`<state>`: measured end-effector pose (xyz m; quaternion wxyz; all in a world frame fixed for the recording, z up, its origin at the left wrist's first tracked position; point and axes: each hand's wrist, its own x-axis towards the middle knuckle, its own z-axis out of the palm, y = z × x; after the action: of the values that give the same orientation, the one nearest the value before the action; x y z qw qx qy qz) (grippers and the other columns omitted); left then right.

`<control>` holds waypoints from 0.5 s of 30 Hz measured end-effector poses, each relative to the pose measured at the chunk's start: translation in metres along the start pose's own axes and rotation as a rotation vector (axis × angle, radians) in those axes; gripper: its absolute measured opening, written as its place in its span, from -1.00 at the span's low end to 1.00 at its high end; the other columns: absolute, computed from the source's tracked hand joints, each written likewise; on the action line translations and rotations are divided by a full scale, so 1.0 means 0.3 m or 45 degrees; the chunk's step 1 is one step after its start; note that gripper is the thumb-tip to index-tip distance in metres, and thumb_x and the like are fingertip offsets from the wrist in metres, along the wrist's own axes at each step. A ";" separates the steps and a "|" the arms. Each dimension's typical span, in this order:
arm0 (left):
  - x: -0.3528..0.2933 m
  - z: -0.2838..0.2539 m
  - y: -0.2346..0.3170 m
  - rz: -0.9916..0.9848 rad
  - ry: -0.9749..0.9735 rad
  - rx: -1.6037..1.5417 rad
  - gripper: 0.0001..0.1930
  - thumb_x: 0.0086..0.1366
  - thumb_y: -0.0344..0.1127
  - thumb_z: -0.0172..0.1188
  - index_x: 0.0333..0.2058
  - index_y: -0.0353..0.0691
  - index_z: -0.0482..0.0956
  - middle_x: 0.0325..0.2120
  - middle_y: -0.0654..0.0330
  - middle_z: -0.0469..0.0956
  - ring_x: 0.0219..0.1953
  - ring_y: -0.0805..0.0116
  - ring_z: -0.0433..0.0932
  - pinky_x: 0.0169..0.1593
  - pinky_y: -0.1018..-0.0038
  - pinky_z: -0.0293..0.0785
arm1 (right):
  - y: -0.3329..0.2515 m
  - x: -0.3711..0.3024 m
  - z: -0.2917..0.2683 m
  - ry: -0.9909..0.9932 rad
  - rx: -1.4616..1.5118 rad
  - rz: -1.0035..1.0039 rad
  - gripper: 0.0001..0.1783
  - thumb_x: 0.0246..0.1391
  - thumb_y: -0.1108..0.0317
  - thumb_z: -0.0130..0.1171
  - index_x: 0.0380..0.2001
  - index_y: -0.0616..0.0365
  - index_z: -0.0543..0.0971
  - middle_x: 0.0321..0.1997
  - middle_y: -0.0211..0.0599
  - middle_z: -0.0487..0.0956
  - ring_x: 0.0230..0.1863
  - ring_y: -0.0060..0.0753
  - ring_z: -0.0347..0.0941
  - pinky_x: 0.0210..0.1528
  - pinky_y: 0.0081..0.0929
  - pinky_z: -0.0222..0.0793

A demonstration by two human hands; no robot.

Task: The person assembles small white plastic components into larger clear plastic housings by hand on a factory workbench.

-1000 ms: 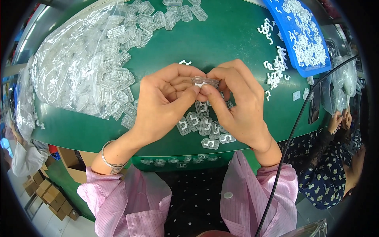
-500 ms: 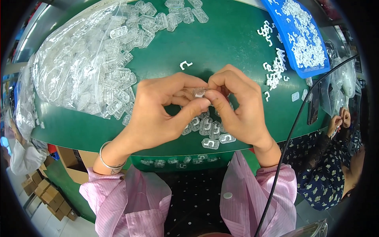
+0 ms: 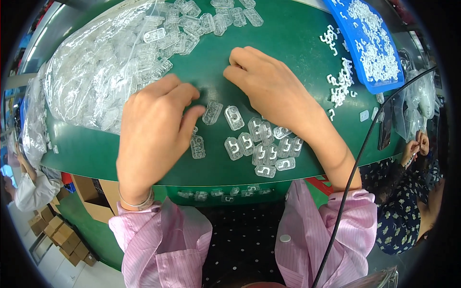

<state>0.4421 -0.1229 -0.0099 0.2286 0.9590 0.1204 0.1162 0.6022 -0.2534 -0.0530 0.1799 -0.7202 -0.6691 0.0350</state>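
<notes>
Left hand (image 3: 153, 132): fingers (image 3: 184, 94) loosely bent, thumb parted from index, no item visible between them; slight blur. Right hand (image 3: 273, 89): fingers curled, back upward, tips concealed; cannot tell whether anything is pinched.

Between the hands, on the green tabletop (image 3: 288, 41): an upper clear case (image 3: 212, 113) just beyond the left thumb, and a glossy clear case (image 3: 234, 118) to its right. A lower clear case (image 3: 197, 147) lies beside the left hand, nearer the person.

Below the right forearm: clustered cases (image 3: 272, 152), many showing a white hooked insert.

Handling estimate: cases likely light, stiff, slick, prone to skid or crack; take by the long side edges, thumb opposite index. Inserts likely light and thin; pinch at mid-curve.

Further out: clear bag (image 3: 79, 91) of cases at left; loose white hooks (image 3: 342, 86) at right, beside a blue tray (image 3: 382, 89) holding more. Far right: a co-worker's hand (image 3: 411, 149).
</notes>
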 end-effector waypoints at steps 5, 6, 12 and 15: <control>-0.019 0.062 0.033 0.047 -0.270 0.120 -0.63 -0.05 -0.45 0.34 -0.21 -0.30 0.50 -0.34 0.06 0.44 -0.33 0.02 0.50 -0.30 0.24 0.42 | 0.018 0.024 -0.003 0.154 0.057 0.041 -0.89 -0.13 0.56 0.14 -0.51 0.25 0.40 -0.36 -0.16 0.44 -0.25 -0.07 0.45 -0.30 -0.24 0.41; -0.021 0.076 0.035 0.047 -0.309 0.163 -0.64 -0.04 -0.45 0.33 -0.21 -0.29 0.49 -0.33 0.06 0.42 -0.31 0.01 0.49 -0.29 0.23 0.42 | 0.029 0.016 -0.014 0.172 0.174 0.129 -0.90 -0.10 0.56 0.13 -0.49 0.25 0.41 -0.38 -0.14 0.45 -0.29 -0.04 0.46 -0.30 -0.25 0.42; 0.002 0.075 0.003 0.011 -0.326 0.040 -0.74 0.05 -0.49 0.25 -0.23 -0.30 0.49 -0.33 0.05 0.38 -0.35 0.02 0.48 -0.28 0.26 0.42 | 0.016 -0.102 -0.076 0.356 1.320 0.628 -0.81 0.08 0.60 0.18 -0.19 0.34 0.55 -0.43 -0.41 0.56 -0.50 -0.73 0.43 -0.54 -0.76 0.31; 0.035 0.086 -0.011 0.148 -0.153 -0.295 -0.78 0.09 -0.52 0.21 -0.24 -0.32 0.49 -0.31 0.07 0.40 -0.36 0.11 0.50 -0.28 0.33 0.42 | 0.027 -0.166 -0.093 0.511 1.700 0.558 -0.85 0.11 0.57 0.17 -0.22 0.33 0.57 -0.48 -0.35 0.57 -0.51 -0.69 0.45 -0.53 -0.79 0.32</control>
<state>0.4585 -0.1277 -0.0320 0.3375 0.9368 0.0367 0.0848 0.6128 -0.3083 -0.0389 0.6886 -0.5671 -0.2999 0.3381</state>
